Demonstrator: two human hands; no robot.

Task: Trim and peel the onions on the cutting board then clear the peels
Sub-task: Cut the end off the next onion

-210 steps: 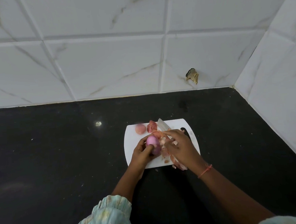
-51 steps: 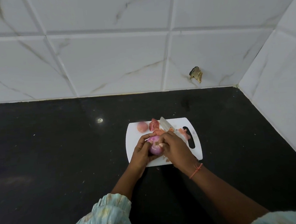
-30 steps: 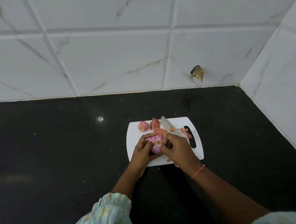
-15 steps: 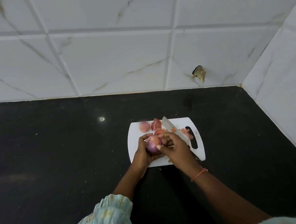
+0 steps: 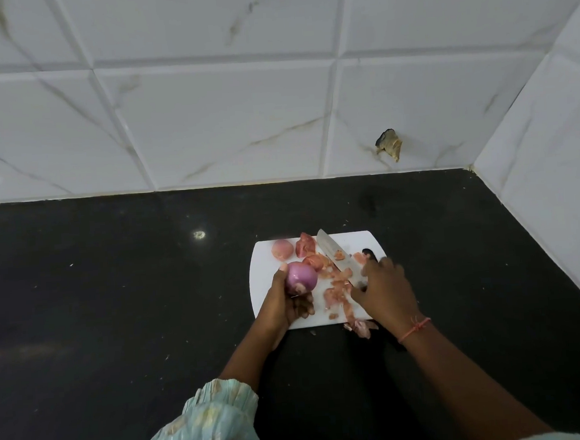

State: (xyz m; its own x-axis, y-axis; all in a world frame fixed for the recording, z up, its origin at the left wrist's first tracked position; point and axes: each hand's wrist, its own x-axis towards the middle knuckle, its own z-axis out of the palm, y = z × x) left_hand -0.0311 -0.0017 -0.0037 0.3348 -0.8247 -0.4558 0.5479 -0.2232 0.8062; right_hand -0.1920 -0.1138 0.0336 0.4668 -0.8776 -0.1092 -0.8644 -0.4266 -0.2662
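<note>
the left hand [image 5: 285, 302] is cupping a peeled round purple onion [image 5: 301, 276], fingers curled beneath; the right hand [image 5: 384, 290] is seemingly gripping the steel-bladed knife [image 5: 335, 255], papery pink peels [image 5: 336, 290] lying beside its fingers on the white plastic cutting board [image 5: 262, 290]

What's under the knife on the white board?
The knife lies across pinkish onion peels on the cutting board. The right hand covers its handle end, hiding whatever lies beneath.

A black, speckled stone counter [image 5: 115, 300] runs back to a wall of white marble-patterned tiles [image 5: 206, 122], which turns a corner at the right. A small dark, ragged chip or scrap [image 5: 388, 144] sits on a tile low on the back wall, near that corner.
</note>
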